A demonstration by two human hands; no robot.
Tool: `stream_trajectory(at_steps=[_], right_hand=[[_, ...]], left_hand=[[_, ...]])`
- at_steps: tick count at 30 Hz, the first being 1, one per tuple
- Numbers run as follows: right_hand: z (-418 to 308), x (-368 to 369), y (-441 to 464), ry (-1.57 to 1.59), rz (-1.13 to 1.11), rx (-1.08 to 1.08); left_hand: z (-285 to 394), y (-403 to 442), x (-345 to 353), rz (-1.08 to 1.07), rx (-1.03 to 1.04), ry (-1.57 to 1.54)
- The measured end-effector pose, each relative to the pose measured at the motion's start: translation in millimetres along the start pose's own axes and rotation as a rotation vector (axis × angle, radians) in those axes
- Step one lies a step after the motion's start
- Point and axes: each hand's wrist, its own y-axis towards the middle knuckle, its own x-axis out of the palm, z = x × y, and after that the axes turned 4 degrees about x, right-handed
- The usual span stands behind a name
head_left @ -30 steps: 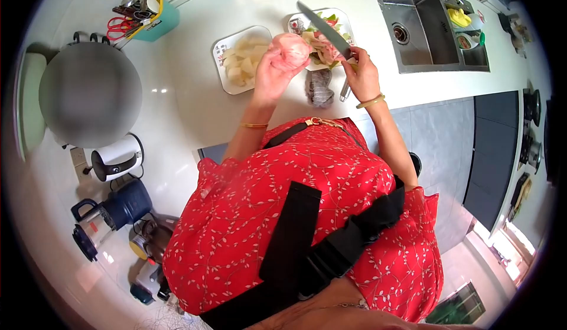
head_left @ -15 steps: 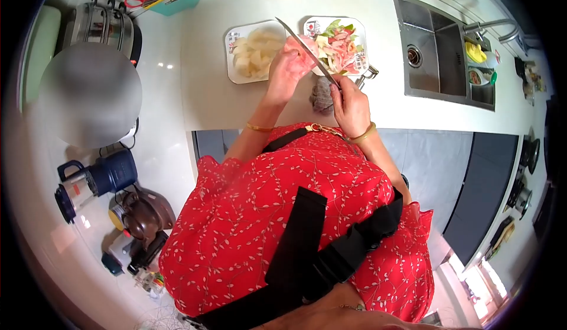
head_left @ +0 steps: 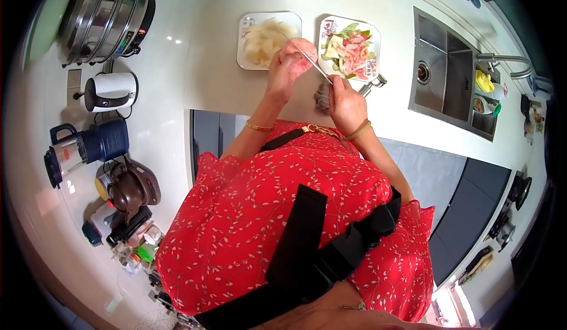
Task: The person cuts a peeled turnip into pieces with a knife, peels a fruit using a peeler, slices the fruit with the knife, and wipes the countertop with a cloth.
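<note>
My left hand is closed around a round pink piece of food, which looks like a peeled fruit. In my right hand is a knife, gripped by its handle, its blade slanting up and left across the pink fruit. Behind my left hand, a white plate carries pale cut pieces. To the right, a second white plate holds pink, green and yellowish peelings. A fuzzy grey-brown bundle lies on the counter, partly hidden behind my right hand.
A shiny metal object lies by the right plate's near corner. Farther right is the steel sink with a faucet. Along the left counter stand a steamer, a white kettle, a blender and a brown pot.
The view has shifted, bringing the kettle and more of the steamer into sight. The knife's blade has turned more edge-on and lies across the pink fruit. Both hands keep their holds.
</note>
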Motion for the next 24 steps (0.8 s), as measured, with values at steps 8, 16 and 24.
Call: stream_trajectory(at_steps=[8,16,24], right_hand=[[10,35,3,-0.044,0.017,-0.043],[-23,53,19,-0.090,0.021,0.056],[3,39,12,-0.103,0.131,0.109]], left_hand=[[-13,0,-26,0.097,-0.029,-0.045],[15,8,-41,-0.030,-0.087,-0.011],[-17,24,-11,-0.034,-0.051,0.149]])
